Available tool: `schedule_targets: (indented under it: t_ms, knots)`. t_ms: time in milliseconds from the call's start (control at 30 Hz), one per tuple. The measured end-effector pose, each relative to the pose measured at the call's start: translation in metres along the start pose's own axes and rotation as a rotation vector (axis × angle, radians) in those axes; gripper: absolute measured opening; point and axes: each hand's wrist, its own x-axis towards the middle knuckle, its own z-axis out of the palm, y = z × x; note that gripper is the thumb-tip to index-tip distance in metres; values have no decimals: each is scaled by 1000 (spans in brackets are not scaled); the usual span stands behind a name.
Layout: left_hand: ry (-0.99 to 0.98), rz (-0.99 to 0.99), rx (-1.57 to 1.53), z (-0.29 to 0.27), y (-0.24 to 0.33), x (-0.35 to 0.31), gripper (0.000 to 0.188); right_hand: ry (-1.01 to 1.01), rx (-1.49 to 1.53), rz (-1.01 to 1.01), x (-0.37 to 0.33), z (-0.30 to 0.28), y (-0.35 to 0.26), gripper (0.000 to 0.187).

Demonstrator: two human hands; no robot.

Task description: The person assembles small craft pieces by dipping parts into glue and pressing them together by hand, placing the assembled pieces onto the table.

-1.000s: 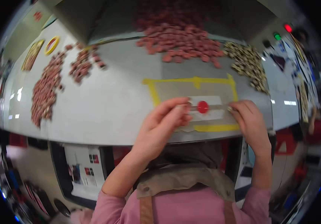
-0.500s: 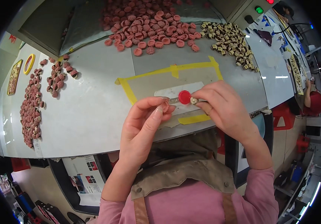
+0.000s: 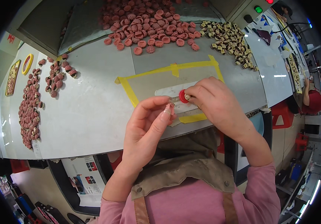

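My left hand (image 3: 144,130) pinches a pink scalloped cup-shaped piece (image 3: 170,109) between thumb and fingers, above the table's front edge. To its right, my right hand (image 3: 218,106) is closed on a small cream-coloured piece (image 3: 187,96), which sits against a round red cap (image 3: 183,96); fingertips hide part of both. The cap lies over a white strip (image 3: 168,90) on a taped work area. A short clear or greyish part (image 3: 174,99) reaches from the cap toward my left fingers.
Many pink scalloped pieces (image 3: 149,30) are heaped at the back, with cream-and-dark pieces (image 3: 238,44) to their right. Joined pink-and-dark pieces (image 3: 29,112) lie in groups at left, near a yellow tape roll (image 3: 27,64). Yellow tape (image 3: 153,72) frames the work area. A co-worker (image 3: 315,99) sits far right.
My right hand has shifted slightly left, bringing the cream piece against the red cap, which now looks tilted. My left hand has turned the pink piece a little and moved slightly right.
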Motion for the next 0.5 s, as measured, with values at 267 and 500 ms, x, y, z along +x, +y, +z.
schedule_targets:
  t_ms: [267, 500]
  knots:
    - [-8, -56, 47, 9, -4, 7, 26, 111, 963, 502, -21, 6, -3, 15]
    - [15, 80, 132, 17, -9, 6, 22, 220, 807, 310, -15, 14, -25, 18]
